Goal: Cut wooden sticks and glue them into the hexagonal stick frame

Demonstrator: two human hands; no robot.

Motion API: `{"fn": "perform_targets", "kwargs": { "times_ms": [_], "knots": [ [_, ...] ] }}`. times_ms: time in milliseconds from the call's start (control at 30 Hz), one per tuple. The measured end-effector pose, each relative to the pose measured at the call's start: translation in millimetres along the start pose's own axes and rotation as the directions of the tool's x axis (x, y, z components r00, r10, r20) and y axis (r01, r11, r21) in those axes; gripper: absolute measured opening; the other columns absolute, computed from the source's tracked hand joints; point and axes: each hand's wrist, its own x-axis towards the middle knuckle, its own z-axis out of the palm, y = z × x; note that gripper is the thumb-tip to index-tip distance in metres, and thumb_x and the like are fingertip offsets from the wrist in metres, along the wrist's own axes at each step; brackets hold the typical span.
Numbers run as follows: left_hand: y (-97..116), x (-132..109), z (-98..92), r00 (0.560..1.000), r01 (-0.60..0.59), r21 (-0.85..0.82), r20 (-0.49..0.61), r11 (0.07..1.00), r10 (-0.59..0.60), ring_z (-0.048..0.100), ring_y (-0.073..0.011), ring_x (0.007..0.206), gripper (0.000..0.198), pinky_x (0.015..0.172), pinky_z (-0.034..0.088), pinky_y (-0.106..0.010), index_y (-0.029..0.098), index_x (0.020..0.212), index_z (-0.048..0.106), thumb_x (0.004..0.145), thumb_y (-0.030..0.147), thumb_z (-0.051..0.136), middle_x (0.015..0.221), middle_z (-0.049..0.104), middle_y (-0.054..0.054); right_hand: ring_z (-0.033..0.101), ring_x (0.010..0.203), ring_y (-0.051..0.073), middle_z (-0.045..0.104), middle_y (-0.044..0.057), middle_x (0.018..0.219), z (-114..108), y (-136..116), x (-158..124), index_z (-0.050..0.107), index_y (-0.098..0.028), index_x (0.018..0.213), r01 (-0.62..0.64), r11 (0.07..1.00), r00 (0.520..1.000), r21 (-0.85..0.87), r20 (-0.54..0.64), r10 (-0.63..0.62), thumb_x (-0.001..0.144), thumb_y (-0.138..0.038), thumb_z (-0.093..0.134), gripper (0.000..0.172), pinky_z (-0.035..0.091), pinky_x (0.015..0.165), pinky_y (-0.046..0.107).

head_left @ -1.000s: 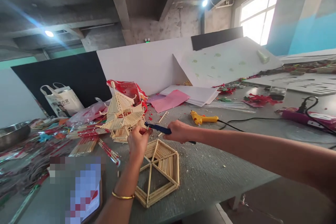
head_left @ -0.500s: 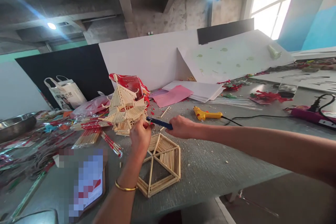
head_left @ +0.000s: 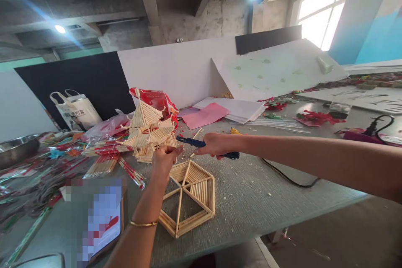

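My right hand (head_left: 218, 145) is wrapped around a dark blue pliers-like tool (head_left: 230, 155), whose narrow end points left at my other hand. My left hand (head_left: 163, 161), wearing a gold bangle, is closed in a pinch near the tool's tip; what lies between the fingertips is too small to make out. Below them a hexagonal frame of wooden sticks (head_left: 205, 214) rests on the table, some of its wedges filled with rows of sticks. Just behind my left hand stands a tiered stick pagoda (head_left: 146, 127). The yellow glue gun (head_left: 235, 131) is mostly hidden behind my right arm.
Bundles of wrapped sticks (head_left: 103, 163) and plastic scraps cover the table's left side. A phone or tablet (head_left: 108, 228) lies front left. White boards (head_left: 245, 109) and pink paper (head_left: 205, 116) lie behind. A black cord (head_left: 292, 180) runs beneath my right arm.
The tool has turned within my right hand, so its handle end now sticks out behind the palm. My right arm has risen slightly over the glue gun, and the cord has shifted forward.
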Motion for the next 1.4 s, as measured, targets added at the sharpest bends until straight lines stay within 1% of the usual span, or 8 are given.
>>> {"fn": "perform_targets", "kwargs": {
  "times_ms": [133,233,467,600,700,767,1033,1400],
  "knots": [
    [2,-2,1.5,0.993,0.041,-0.232,0.118,0.972,-0.014,0.04,-0.0072,0.043,0.048,0.045,0.035,-0.022,0.012,0.067,0.058,0.055,0.058,0.061,0.048,0.045,0.004,0.055,0.057,0.016,0.056,0.006,0.06,7,4,-8,0.06,-0.012,0.073,-0.013,0.977,0.98,-0.214,-0.197,-0.03,0.075,-0.061,0.037,0.054,0.037,0.051,0.024],
    [5,-4,0.2,0.985,0.048,-0.31,0.172,0.95,0.006,0.04,-0.0069,0.044,0.048,0.046,0.036,-0.022,0.012,0.065,0.059,0.053,0.058,0.062,0.051,0.048,0.003,0.057,0.06,0.017,0.059,0.007,0.065,12,12,-4,0.063,-0.012,0.081,-0.06,0.971,0.975,-0.232,-0.222,0.007,0.076,-0.063,0.034,0.059,0.036,0.051,0.023],
    [9,-8,-15.0,0.942,0.022,-0.168,0.334,0.986,0.036,0.036,-0.007,0.041,0.029,0.044,0.028,-0.021,0.013,0.058,0.065,0.056,0.042,0.067,0.043,0.047,0.004,0.06,0.078,0.023,0.064,0.015,0.086,22,40,47,0.065,-0.011,0.091,-0.138,0.939,0.966,-0.314,-0.252,0.058,0.071,-0.063,0.044,0.06,0.039,0.061,0.027],
    [17,-27,-26.2,0.866,-0.02,-0.006,0.499,1.0,0.021,0.041,-0.0105,0.044,0.02,0.046,0.027,-0.022,0.017,0.057,0.069,0.055,0.036,0.068,0.044,0.052,0.002,0.058,0.084,0.025,0.063,0.015,0.091,29,53,77,0.065,-0.013,0.096,-0.144,0.934,0.957,-0.328,-0.287,0.047,0.072,-0.067,0.04,0.065,0.04,0.067,0.029],
    [26,-46,-33.7,0.761,-0.243,0.233,0.647,0.942,0.036,0.049,-0.0135,0.056,0.022,0.053,0.032,-0.023,0.02,0.064,0.069,0.065,0.04,0.059,0.057,0.059,0.001,0.055,0.092,0.028,0.06,0.018,0.101,36,59,93,0.063,-0.013,0.102,-0.15,0.927,0.943,-0.345,-0.332,0.029,0.071,-0.069,0.04,0.068,0.039,0.073,0.034],
    [30,-57,-37.5,0.697,-0.28,0.323,0.716,0.904,-0.04,0.051,-0.0136,0.059,0.024,0.054,0.032,-0.023,0.021,0.072,0.069,0.068,0.041,0.056,0.062,0.061,0.002,0.052,0.098,0.03,0.057,0.019,0.106,42,61,101,0.062,-0.013,0.104,-0.146,0.921,0.933,-0.36,-0.36,0.007,0.071,-0.069,0.04,0.069,0.037,0.077,0.036],
    [26,-68,-37.1,0.58,-0.282,0.386,0.798,0.879,-0.165,0.053,-0.0128,0.065,0.021,0.057,0.034,-0.022,0.018,0.074,0.066,0.068,0.035,0.056,0.068,0.063,0.001,0.049,0.101,0.03,0.055,0.019,0.109,55,65,106,0.057,-0.009,0.108,-0.092,0.917,0.897,-0.388,-0.432,-0.093,0.08,-0.064,0.032,0.066,0.034,0.083,0.041],
    [26,-71,-31.2,0.553,-0.252,0.349,0.818,0.902,-0.162,0.051,-0.0107,0.061,0.019,0.055,0.033,-0.021,0.018,0.073,0.067,0.068,0.031,0.055,0.064,0.062,0.002,0.049,0.1,0.026,0.057,0.015,0.108,55,67,100,0.059,-0.012,0.103,-0.049,0.909,0.882,-0.414,-0.445,-0.155,0.086,-0.052,0.03,0.052,0.032,0.083,0.039]
  ]
}}
